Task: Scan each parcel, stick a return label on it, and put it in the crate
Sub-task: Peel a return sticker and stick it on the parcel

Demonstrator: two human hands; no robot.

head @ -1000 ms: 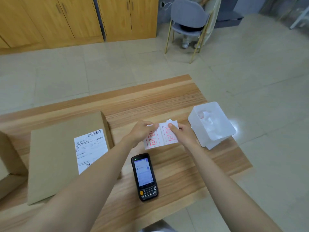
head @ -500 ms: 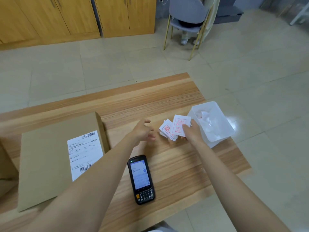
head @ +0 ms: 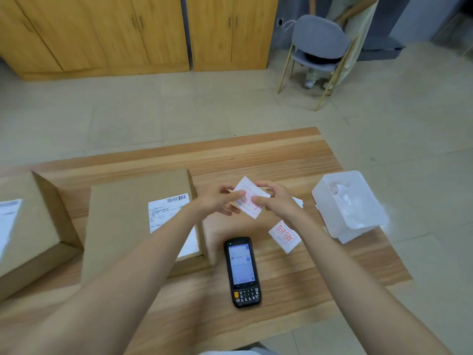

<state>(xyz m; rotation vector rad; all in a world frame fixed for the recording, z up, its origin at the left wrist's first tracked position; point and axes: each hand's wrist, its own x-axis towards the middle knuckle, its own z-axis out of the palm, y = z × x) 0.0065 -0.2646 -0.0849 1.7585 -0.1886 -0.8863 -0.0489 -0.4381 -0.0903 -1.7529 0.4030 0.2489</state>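
Head-worn view, forward-down, close over table [head: 281, 160]

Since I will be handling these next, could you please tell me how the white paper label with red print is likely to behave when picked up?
The white paper label with red print, held between left hand and right hand, looks thin, so probably floppy and very light. It may curl or stick to fingers once peeled. A spare red-printed label lies flat on the wooden table, likely easily blown or slid.

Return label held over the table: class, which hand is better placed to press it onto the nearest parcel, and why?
Probably the left hand. It pinches the label on the side nearest the parcel, while the right hand is farther away, toward the white bin.
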